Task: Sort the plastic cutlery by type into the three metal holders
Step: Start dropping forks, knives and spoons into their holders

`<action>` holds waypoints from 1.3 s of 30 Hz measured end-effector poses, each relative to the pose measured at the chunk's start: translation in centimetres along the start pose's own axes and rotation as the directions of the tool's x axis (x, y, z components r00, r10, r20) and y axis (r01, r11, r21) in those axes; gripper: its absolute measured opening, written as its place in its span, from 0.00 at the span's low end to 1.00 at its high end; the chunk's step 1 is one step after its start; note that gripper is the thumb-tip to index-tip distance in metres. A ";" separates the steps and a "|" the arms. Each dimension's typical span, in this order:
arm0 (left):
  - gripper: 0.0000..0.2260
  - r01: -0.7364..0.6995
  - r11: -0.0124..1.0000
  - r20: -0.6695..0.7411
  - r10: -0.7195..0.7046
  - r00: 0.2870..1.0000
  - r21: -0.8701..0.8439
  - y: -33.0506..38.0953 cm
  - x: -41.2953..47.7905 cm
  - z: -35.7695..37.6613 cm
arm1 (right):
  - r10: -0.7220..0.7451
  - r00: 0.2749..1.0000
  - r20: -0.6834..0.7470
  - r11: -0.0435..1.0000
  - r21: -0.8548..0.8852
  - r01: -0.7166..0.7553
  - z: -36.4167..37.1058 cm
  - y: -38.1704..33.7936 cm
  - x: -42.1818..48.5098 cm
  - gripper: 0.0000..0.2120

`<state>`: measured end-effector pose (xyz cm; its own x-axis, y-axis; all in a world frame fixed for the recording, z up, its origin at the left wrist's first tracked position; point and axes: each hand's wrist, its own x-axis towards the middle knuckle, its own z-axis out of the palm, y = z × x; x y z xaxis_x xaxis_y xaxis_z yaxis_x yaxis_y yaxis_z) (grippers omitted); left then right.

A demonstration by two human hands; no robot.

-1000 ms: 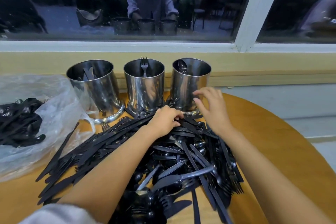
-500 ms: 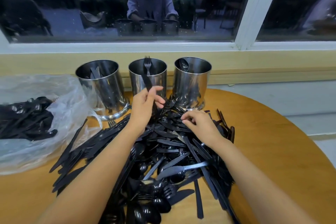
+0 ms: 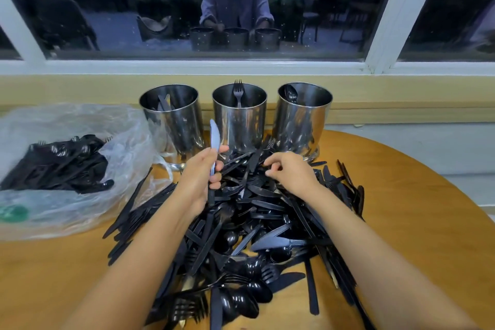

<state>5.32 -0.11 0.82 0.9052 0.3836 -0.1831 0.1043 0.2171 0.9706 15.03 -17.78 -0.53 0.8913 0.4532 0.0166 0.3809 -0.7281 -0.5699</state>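
Three metal holders stand in a row at the table's far side: the left holder [image 3: 171, 120] has knives in it, the middle holder [image 3: 239, 120] a fork, the right holder [image 3: 304, 120] a spoon. A big pile of black plastic cutlery [image 3: 254, 236] lies in front of them. My left hand [image 3: 199, 177] grips a black knife [image 3: 214, 136] by its handle, blade pointing up, between the left and middle holders. My right hand [image 3: 290, 174] rests on the pile's far end with fingertips pinched among the pieces; whether it holds one is unclear.
A clear plastic bag [image 3: 67, 169] with more black cutlery lies at the left. The round wooden table [image 3: 415, 222] ends near a wall and window sill behind the holders. The window glass reflects a person and the holders.
My left hand has turned the knife upright and lifted it in front of the holders. My right hand has slid forward on the pile toward the holders.
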 end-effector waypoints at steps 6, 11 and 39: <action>0.11 0.008 0.989 -0.036 -0.014 0.999 -0.148 0.0 -1.2 0.3 | -0.049 0.940 -0.338 0.955 0.261 0.144 -2.5 -1.6 -0.1 0.06; 0.11 0.009 0.978 -0.044 -0.018 0.999 -0.206 -0.5 -1.6 0.5 | 0.032 0.900 -0.435 0.912 0.381 0.152 -3.3 -1.2 -1.1 0.02; 0.09 0.068 0.997 0.030 -0.067 0.997 -0.033 -0.7 -5.0 -4.3 | 0.109 0.993 0.042 0.981 -0.167 -0.100 0.9 -2.1 -2.8 0.05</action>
<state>-1.08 1.65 0.36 0.9081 0.3411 -0.2429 0.1518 0.2724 0.9501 11.53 -17.00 -0.14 0.9162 0.3927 -0.0802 0.3253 -0.8454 -0.4236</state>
